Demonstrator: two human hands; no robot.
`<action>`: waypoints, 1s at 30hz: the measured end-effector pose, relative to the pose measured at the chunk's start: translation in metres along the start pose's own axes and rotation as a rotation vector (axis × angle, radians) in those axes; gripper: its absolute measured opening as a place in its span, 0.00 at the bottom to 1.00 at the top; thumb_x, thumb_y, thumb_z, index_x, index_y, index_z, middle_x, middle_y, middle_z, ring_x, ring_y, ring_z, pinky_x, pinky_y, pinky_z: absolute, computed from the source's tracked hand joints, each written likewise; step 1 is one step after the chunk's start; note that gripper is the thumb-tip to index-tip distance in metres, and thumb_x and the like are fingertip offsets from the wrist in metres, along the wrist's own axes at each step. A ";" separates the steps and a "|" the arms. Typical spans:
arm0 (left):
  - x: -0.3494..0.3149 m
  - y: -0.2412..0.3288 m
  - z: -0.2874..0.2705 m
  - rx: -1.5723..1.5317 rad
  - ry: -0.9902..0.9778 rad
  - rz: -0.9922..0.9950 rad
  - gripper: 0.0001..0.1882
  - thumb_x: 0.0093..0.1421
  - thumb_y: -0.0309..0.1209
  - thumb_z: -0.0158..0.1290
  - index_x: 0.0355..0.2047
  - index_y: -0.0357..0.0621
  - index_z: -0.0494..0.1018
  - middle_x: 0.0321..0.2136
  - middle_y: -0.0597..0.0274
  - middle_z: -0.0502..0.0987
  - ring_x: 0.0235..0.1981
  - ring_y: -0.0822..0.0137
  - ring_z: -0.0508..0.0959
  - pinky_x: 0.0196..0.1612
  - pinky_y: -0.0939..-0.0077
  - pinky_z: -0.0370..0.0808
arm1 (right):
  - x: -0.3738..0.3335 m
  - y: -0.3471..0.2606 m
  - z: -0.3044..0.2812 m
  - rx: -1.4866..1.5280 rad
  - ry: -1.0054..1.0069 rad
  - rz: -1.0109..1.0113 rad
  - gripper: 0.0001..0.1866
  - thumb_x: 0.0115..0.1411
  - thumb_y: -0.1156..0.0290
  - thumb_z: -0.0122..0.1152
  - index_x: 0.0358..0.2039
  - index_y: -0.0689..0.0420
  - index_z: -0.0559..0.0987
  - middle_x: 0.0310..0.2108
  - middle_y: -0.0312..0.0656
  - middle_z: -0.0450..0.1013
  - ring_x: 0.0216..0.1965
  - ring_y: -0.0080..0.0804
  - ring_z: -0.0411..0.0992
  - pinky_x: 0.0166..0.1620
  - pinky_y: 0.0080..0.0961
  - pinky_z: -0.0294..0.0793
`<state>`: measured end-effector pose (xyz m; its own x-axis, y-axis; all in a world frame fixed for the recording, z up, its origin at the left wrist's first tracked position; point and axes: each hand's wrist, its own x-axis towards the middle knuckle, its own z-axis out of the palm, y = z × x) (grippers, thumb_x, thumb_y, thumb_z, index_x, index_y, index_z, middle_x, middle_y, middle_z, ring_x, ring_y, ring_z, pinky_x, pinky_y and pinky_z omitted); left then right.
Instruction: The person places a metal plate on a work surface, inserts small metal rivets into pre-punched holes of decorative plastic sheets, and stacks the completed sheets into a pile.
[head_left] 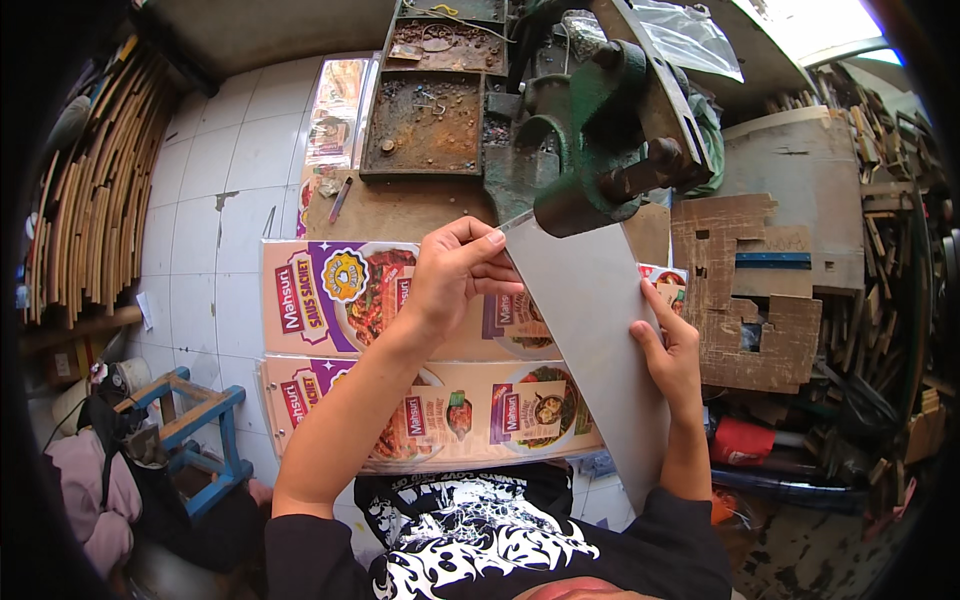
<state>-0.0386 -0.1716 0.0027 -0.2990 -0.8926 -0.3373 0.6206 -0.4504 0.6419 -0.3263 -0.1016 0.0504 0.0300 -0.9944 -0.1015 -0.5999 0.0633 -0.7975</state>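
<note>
A long pale grey flat panel slants from beneath the green cast-metal press down toward my body. My left hand pinches its upper left edge between thumb and forefinger, close to the press head. My right hand grips the right edge, thumb on the face and fingers along the side. The far end of the panel meets the press head, which hides where they touch. Under my arms lie printed food-advert panels in peach and purple, in two rows.
Rusty metal trays of small hardware sit left of the press, with a pen below them. At right is a worn cardboard piece with cut-outs. A blue stool frame stands at lower left, near stacked boards.
</note>
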 end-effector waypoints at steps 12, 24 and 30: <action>0.003 0.000 -0.001 0.004 -0.006 0.024 0.09 0.62 0.32 0.52 0.32 0.38 0.70 0.29 0.51 0.79 0.27 0.65 0.82 0.31 0.73 0.83 | 0.002 -0.001 0.001 0.059 -0.007 0.038 0.25 0.58 0.75 0.62 0.57 0.61 0.71 0.46 0.51 0.76 0.44 0.29 0.74 0.50 0.24 0.70; 0.000 -0.003 -0.001 0.081 -0.035 0.030 0.08 0.58 0.32 0.52 0.32 0.40 0.69 0.26 0.55 0.78 0.24 0.68 0.81 0.28 0.77 0.81 | -0.027 -0.015 0.001 -0.209 0.157 -0.283 0.26 0.57 0.75 0.62 0.56 0.62 0.71 0.50 0.55 0.73 0.51 0.44 0.74 0.54 0.31 0.70; -0.016 0.018 0.015 0.301 -0.118 -0.011 0.08 0.58 0.32 0.50 0.34 0.40 0.69 0.25 0.57 0.78 0.25 0.67 0.81 0.30 0.76 0.80 | -0.056 -0.021 -0.001 -0.087 0.145 -0.198 0.26 0.58 0.77 0.60 0.57 0.63 0.70 0.49 0.55 0.74 0.47 0.37 0.75 0.51 0.27 0.72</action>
<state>-0.0340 -0.1659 0.0300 -0.3970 -0.8758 -0.2745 0.3796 -0.4290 0.8197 -0.3168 -0.0471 0.0733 0.0420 -0.9889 0.1428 -0.6605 -0.1347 -0.7386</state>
